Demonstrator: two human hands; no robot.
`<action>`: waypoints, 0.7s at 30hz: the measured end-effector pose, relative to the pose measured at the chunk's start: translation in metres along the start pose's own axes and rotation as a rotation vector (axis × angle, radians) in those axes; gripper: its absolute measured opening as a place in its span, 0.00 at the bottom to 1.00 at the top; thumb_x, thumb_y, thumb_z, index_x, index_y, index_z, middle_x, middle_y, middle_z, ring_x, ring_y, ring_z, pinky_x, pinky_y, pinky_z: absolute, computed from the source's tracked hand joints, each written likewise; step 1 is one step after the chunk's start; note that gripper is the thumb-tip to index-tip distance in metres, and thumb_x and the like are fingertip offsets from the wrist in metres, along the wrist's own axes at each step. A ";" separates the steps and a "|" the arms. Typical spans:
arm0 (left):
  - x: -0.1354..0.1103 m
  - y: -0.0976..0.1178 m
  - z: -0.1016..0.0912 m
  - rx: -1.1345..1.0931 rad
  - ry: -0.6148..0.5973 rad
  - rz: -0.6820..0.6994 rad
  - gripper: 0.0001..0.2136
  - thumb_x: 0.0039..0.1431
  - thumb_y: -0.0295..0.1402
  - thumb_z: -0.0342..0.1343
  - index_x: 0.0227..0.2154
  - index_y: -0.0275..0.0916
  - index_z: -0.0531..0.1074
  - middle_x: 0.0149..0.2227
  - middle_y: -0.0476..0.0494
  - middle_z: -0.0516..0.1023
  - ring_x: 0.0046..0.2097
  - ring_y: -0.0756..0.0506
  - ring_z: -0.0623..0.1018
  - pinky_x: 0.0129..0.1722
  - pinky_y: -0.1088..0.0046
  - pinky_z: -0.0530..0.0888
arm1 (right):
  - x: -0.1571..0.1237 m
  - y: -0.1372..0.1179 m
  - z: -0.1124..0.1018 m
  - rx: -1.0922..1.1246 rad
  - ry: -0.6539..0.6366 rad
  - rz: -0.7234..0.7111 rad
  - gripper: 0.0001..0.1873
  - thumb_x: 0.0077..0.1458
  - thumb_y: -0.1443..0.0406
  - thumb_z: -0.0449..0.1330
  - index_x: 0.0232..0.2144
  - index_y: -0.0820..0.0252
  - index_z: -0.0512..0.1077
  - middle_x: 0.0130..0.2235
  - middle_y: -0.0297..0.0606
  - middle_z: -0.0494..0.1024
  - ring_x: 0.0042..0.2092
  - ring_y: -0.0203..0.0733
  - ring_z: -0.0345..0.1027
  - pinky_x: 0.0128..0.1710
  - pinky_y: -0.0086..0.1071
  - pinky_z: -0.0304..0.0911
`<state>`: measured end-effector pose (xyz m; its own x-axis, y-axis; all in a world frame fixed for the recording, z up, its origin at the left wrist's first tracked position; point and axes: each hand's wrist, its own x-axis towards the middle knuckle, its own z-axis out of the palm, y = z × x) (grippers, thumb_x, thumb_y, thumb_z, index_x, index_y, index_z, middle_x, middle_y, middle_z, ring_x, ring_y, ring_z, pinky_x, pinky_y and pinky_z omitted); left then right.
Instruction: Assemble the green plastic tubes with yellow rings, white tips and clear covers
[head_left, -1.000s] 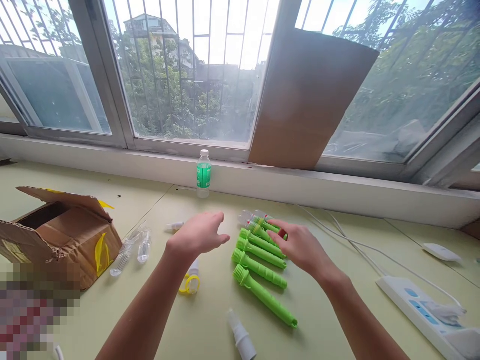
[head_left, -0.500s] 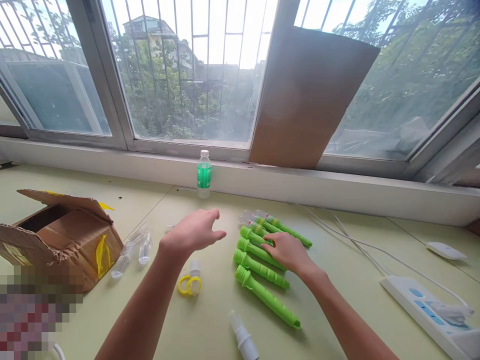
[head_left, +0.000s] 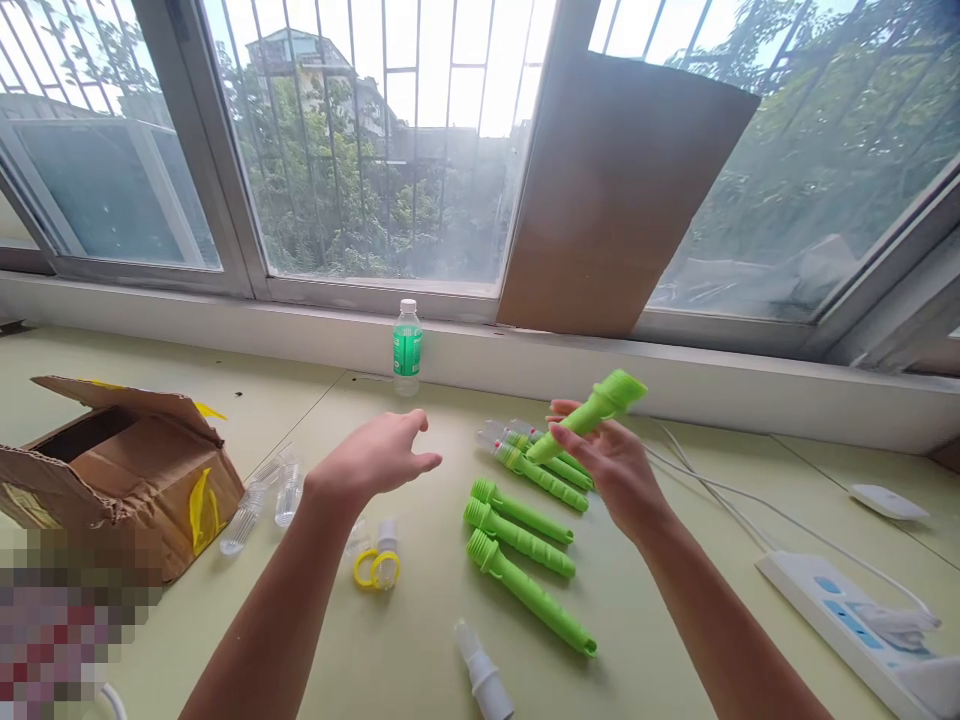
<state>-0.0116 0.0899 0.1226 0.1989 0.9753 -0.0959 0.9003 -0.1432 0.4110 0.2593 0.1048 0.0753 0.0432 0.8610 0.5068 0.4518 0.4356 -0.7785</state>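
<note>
A green tube hangs above the pale counter, right of centre, in the grip of a worker's right hand. Thumb and fingers pinch it around the barrel, its wide ridged end tilted up to the right and its narrow end slanting down to the left. Whether that narrow end touches the far tubes with clear tips cannot be told. The piece looks like light, stiff plastic, probably a little slick but hardly fragile; the middle of the barrel seems the surest hold. The left hand hovers empty at centre left, thumb apart from loosely bent fingers. Three green tubes lie side by side nearer, beyond a white tube at the near edge.
</note>
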 end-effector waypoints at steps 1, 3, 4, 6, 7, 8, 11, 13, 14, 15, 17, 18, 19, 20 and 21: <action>0.000 0.000 0.000 -0.003 -0.003 -0.001 0.20 0.54 0.48 0.50 0.47 0.45 0.67 0.47 0.42 0.74 0.43 0.42 0.76 0.32 0.73 0.70 | -0.001 -0.001 0.005 0.111 -0.064 0.075 0.18 0.55 0.51 0.57 0.37 0.59 0.71 0.34 0.42 0.77 0.36 0.45 0.72 0.35 0.37 0.68; 0.001 -0.002 0.000 -0.013 -0.001 0.003 0.20 0.54 0.49 0.50 0.47 0.46 0.67 0.47 0.43 0.74 0.43 0.42 0.76 0.31 0.73 0.70 | -0.004 -0.003 0.013 0.167 -0.046 0.114 0.17 0.57 0.52 0.55 0.32 0.61 0.70 0.28 0.40 0.75 0.32 0.43 0.70 0.32 0.36 0.67; 0.001 -0.004 0.000 -0.014 0.006 0.002 0.20 0.54 0.49 0.49 0.46 0.46 0.67 0.48 0.43 0.74 0.43 0.42 0.76 0.31 0.73 0.70 | -0.005 -0.005 0.015 0.172 -0.033 0.115 0.17 0.57 0.52 0.55 0.32 0.61 0.69 0.27 0.38 0.74 0.31 0.41 0.69 0.31 0.35 0.67; 0.003 -0.008 -0.001 -0.002 0.025 -0.012 0.20 0.54 0.49 0.49 0.47 0.46 0.66 0.48 0.43 0.74 0.43 0.42 0.76 0.30 0.73 0.70 | -0.007 -0.010 0.015 0.172 -0.013 0.109 0.18 0.56 0.52 0.56 0.38 0.62 0.69 0.25 0.35 0.73 0.26 0.38 0.66 0.27 0.32 0.65; 0.004 -0.011 -0.001 0.010 0.032 -0.027 0.21 0.54 0.49 0.49 0.47 0.45 0.66 0.47 0.42 0.74 0.43 0.42 0.76 0.31 0.73 0.69 | -0.008 -0.013 0.014 0.175 -0.004 0.111 0.22 0.55 0.52 0.58 0.44 0.61 0.68 0.24 0.32 0.72 0.22 0.36 0.64 0.23 0.31 0.64; 0.006 -0.014 -0.001 0.022 0.031 -0.047 0.21 0.54 0.49 0.49 0.48 0.45 0.66 0.47 0.42 0.74 0.43 0.42 0.76 0.31 0.73 0.69 | -0.009 -0.017 0.012 0.153 0.003 0.118 0.28 0.53 0.51 0.59 0.52 0.60 0.63 0.24 0.30 0.71 0.18 0.34 0.60 0.17 0.29 0.60; 0.012 -0.022 -0.001 0.043 -0.001 -0.105 0.22 0.54 0.49 0.48 0.49 0.45 0.65 0.48 0.43 0.74 0.42 0.43 0.76 0.31 0.74 0.69 | -0.012 -0.026 0.006 -0.033 0.084 0.076 0.43 0.51 0.53 0.61 0.64 0.51 0.47 0.29 0.32 0.75 0.16 0.32 0.55 0.13 0.28 0.56; 0.017 -0.028 0.000 0.061 -0.018 -0.144 0.22 0.54 0.48 0.49 0.50 0.44 0.64 0.47 0.42 0.75 0.42 0.43 0.77 0.31 0.74 0.69 | -0.015 -0.028 0.005 -0.125 0.118 0.008 0.38 0.54 0.55 0.59 0.64 0.48 0.50 0.34 0.36 0.77 0.18 0.32 0.58 0.16 0.29 0.60; 0.020 -0.030 0.001 0.078 -0.022 -0.167 0.22 0.53 0.47 0.50 0.49 0.43 0.65 0.47 0.41 0.75 0.43 0.43 0.76 0.32 0.74 0.69 | -0.016 -0.028 0.006 -0.153 0.134 -0.017 0.35 0.55 0.55 0.58 0.63 0.47 0.53 0.36 0.38 0.77 0.19 0.32 0.59 0.18 0.29 0.61; 0.023 -0.033 0.002 0.100 -0.027 -0.194 0.21 0.53 0.45 0.51 0.48 0.42 0.66 0.47 0.40 0.75 0.44 0.42 0.76 0.33 0.73 0.69 | -0.017 -0.028 0.007 -0.171 0.151 -0.028 0.33 0.56 0.55 0.57 0.63 0.47 0.55 0.38 0.39 0.77 0.19 0.32 0.60 0.18 0.29 0.62; 0.028 -0.038 0.005 0.151 -0.048 -0.253 0.18 0.50 0.43 0.55 0.43 0.40 0.68 0.44 0.39 0.76 0.44 0.40 0.76 0.34 0.72 0.69 | -0.017 -0.026 0.010 -0.191 0.180 -0.008 0.33 0.57 0.56 0.56 0.63 0.48 0.55 0.42 0.40 0.77 0.18 0.31 0.61 0.18 0.28 0.61; 0.031 -0.041 0.008 0.176 -0.066 -0.281 0.16 0.48 0.41 0.56 0.39 0.39 0.70 0.42 0.38 0.77 0.43 0.40 0.76 0.33 0.71 0.69 | -0.016 -0.025 0.010 -0.195 0.184 0.024 0.33 0.57 0.56 0.56 0.63 0.48 0.55 0.42 0.40 0.77 0.17 0.31 0.61 0.17 0.28 0.61; 0.034 -0.044 0.010 0.197 -0.090 -0.306 0.14 0.47 0.40 0.58 0.35 0.39 0.71 0.38 0.39 0.78 0.41 0.40 0.77 0.32 0.71 0.68 | -0.015 -0.024 0.011 -0.187 0.171 0.068 0.33 0.56 0.56 0.56 0.63 0.49 0.55 0.41 0.40 0.78 0.16 0.31 0.60 0.16 0.28 0.61; 0.036 -0.047 0.012 0.213 -0.115 -0.324 0.12 0.45 0.39 0.60 0.32 0.39 0.71 0.35 0.41 0.79 0.39 0.40 0.77 0.31 0.71 0.68 | -0.014 -0.024 0.011 -0.169 0.145 0.119 0.33 0.56 0.56 0.56 0.63 0.49 0.55 0.39 0.39 0.78 0.15 0.30 0.59 0.15 0.28 0.60; 0.039 -0.049 0.015 0.226 -0.137 -0.340 0.11 0.44 0.38 0.62 0.31 0.39 0.71 0.33 0.43 0.79 0.38 0.41 0.77 0.31 0.71 0.69 | -0.013 -0.023 0.010 -0.144 0.114 0.168 0.33 0.56 0.56 0.56 0.62 0.50 0.56 0.36 0.37 0.77 0.15 0.30 0.58 0.14 0.28 0.59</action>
<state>-0.0428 0.1321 0.0852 -0.0885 0.9442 -0.3173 0.9826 0.1350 0.1279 0.2393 0.0860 0.0831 0.2252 0.8793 0.4196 0.5517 0.2399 -0.7988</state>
